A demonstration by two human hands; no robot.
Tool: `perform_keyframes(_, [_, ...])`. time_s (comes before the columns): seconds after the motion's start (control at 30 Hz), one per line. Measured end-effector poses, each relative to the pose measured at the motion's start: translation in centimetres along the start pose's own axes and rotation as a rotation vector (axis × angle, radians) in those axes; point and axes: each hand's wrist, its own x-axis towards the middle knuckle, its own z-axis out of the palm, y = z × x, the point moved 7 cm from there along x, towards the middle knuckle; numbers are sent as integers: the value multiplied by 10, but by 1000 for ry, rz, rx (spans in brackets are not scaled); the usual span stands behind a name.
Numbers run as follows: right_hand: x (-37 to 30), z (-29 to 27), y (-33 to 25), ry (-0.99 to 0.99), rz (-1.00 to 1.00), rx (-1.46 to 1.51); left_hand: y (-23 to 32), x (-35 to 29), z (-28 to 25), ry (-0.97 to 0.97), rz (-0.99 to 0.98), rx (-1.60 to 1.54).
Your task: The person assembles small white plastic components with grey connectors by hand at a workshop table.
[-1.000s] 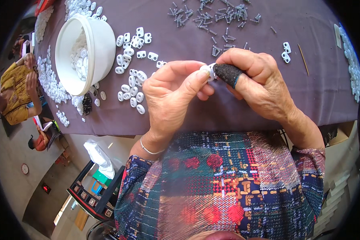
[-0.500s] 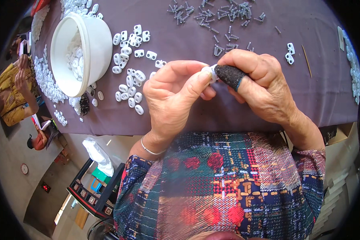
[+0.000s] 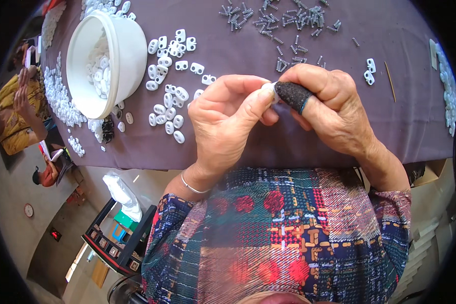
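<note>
Both hands meet over the near edge of the table (image 3: 339, 30), and a small white part (image 3: 269, 90) is pinched between them. The left hand (image 3: 223, 126) has its thumb and forefinger closed on the part from the left; the right hand (image 3: 334, 109) presses in from the right with a finger capped in a dark sleeve (image 3: 294, 96), its other fingers curled over the top. So the part sits right at the fingertips of both hands, touching each, raised off the table. Most of it is hidden by the fingers, and its long axis cannot be told.

Loose white parts (image 3: 169, 106) lie scattered on the table to the left of the left hand, near a white bowl (image 3: 121, 55) holding more of them. Small metal springs (image 3: 289, 20) lie at the far side, beyond the right hand. Two more white parts (image 3: 370, 71) and a thin stick (image 3: 389, 81) lie to the far right, nearest the right hand.
</note>
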Motion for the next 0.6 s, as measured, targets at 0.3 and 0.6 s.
perform_keyframes(0.3, [-1,-4,-14,31,-179,-248,0,5,0,-28,-21,-71])
perform_keyframes(0.6, [-10,6,-31,146,-427,-649,-3,1,6,-45,-139,-190])
